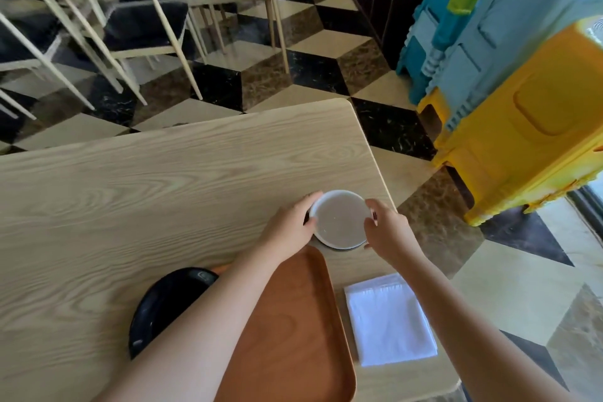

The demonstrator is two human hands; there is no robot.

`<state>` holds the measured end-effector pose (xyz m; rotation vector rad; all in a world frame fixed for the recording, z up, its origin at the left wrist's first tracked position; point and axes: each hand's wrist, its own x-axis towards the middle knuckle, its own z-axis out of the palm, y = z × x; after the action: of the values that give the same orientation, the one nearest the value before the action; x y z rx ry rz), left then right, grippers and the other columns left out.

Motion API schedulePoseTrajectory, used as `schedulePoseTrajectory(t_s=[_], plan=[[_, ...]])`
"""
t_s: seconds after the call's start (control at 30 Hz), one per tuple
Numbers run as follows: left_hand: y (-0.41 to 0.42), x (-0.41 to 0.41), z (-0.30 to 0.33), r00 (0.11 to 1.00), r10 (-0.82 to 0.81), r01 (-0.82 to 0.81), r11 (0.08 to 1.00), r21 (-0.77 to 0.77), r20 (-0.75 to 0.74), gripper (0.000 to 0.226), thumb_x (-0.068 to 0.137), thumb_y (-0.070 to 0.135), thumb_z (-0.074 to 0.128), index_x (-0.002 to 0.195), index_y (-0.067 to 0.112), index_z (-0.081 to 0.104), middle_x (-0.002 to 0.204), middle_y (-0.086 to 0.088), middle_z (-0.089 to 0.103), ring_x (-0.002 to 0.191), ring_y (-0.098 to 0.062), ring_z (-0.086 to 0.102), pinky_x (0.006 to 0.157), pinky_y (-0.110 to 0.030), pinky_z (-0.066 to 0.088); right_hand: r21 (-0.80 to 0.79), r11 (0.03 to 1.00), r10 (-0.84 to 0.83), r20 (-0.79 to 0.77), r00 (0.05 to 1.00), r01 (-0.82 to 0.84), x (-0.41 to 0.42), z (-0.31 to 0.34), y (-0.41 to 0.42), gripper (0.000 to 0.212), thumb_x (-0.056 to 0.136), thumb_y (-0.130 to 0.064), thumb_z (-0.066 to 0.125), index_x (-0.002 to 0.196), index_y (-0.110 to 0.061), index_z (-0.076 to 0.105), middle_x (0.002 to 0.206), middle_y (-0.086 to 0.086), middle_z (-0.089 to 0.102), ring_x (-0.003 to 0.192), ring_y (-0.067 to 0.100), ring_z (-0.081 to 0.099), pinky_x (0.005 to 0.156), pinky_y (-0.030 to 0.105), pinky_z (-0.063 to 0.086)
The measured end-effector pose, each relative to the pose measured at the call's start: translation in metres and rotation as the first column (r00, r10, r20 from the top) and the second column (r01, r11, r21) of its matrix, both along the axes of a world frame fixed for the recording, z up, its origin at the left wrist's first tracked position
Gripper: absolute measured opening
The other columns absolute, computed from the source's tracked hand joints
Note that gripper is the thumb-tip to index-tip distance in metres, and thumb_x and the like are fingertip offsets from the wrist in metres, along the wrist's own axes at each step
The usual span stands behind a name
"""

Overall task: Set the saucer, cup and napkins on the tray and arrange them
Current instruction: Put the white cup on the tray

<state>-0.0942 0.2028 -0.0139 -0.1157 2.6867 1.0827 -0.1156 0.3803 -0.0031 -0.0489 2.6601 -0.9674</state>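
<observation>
A round cup (341, 218) with a white rim and grey-brown inside stands on the table just beyond the tray's far corner. My left hand (290, 223) wraps its left side and my right hand (386, 227) touches its right side. The brown wooden tray (293, 330) lies near the front edge with my left forearm across it. A black saucer (163, 303) rests left of the tray, partly hidden by my arm. A stack of white napkins (388, 320) lies on the table to the right of the tray.
The light wooden table (130, 199) ends close to the right of the cup and napkins. Stacked coloured plastic stools (522, 91) stand on the floor at the right. Chairs and another table (130, 10) are at the back left.
</observation>
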Motion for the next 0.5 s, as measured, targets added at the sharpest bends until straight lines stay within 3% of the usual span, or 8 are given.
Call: schedulePoseTrajectory(t_s=[0.13,0.27,0.33,0.4,0.5], plan=[[-0.012,0.011,0.003,0.998,0.065,-0.066,0.996,0.052,0.012,0.047,0.090,0.015,0.052,0.134,0.028,0.045,0.110,0.000,0.063,0.100,-0.016,0.057,0.082,-0.020,0.039,-0.087,0.994,-0.057,0.041,0.998,0.060,0.006,0.008,-0.005,0.040,0.088,-0.005,0.042,0.125,-0.016,0.053,0.102,0.012,0.064,0.060,0.021,0.064,0.068,0.044,0.059],[-0.034,0.033,0.021,0.993,0.121,-0.119,0.989,0.082,-0.014,0.046,0.089,0.021,0.056,0.132,0.034,0.046,0.080,0.012,0.059,0.067,0.000,0.052,0.064,-0.010,0.035,-0.201,0.979,-0.032,0.043,0.999,0.040,0.013,0.018,-0.015,0.033,0.088,-0.008,0.047,0.116,-0.024,0.055,0.094,0.004,0.066,0.055,0.012,0.066,0.057,0.022,0.057],[-0.046,0.050,0.028,0.986,0.166,-0.163,0.982,0.095,-0.023,0.046,0.087,0.022,0.058,0.131,0.033,0.048,0.092,0.015,0.062,0.082,0.001,0.056,0.076,-0.013,0.037,-0.258,0.966,-0.011,0.077,0.997,0.030,0.021,0.021,-0.025,0.031,0.087,-0.008,0.048,0.112,-0.025,0.056,0.089,0.000,0.064,0.057,0.007,0.065,0.052,0.016,0.055],[-0.055,0.069,0.033,0.975,0.223,-0.222,0.971,0.091,0.000,0.044,0.086,0.023,0.060,0.129,0.031,0.050,0.104,0.013,0.064,0.100,-0.003,0.056,0.084,-0.017,0.037,-0.324,0.946,0.014,0.123,0.992,0.027,0.031,0.019,-0.035,0.032,0.086,-0.006,0.049,0.111,-0.024,0.057,0.089,0.002,0.064,0.064,0.009,0.066,0.052,0.019,0.057],[-0.060,0.094,0.030,0.964,0.263,-0.265,0.960,0.093,0.033,0.041,0.086,0.022,0.061,0.126,0.031,0.053,0.097,0.020,0.063,0.098,0.004,0.056,0.078,-0.005,0.037,-0.355,0.934,0.041,0.189,0.981,0.029,0.047,0.011,-0.047,0.033,0.085,-0.005,0.049,0.110,-0.023,0.059,0.090,0.004,0.064,0.072,0.018,0.067,0.053,0.025,0.059]])
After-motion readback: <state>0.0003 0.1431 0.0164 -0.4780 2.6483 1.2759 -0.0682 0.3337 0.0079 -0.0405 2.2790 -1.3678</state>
